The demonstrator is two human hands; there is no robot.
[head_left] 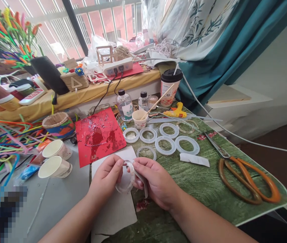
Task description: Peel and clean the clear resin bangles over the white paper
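Note:
A clear, whitish resin bangle (pixel 125 182) is held upright between my two hands above a white paper sheet. My left hand (pixel 106 176) pinches its left edge between thumb and fingers. At its upper right edge, my right hand (pixel 157 180) is closed with thumb and fingertips against the rim. A thin grey strip (pixel 143 182), which looks like sandpaper, hangs bent from the right fingers. Just beyond my hands lie several translucent ring moulds (pixel 165 145) in rows, the nearest being a clear ring (pixel 146 153).
Large orange-handled scissors (pixel 244 179) lie at right, near a white strip (pixel 194 160). Behind the moulds stand a paper cup with a stick (pixel 139 119), bottles (pixel 124 108), a yellow glue gun (pixel 177 111) and a drink cup (pixel 170 89). Wet red paper (pixel 100 138) and two paper cups (pixel 56 167) are left.

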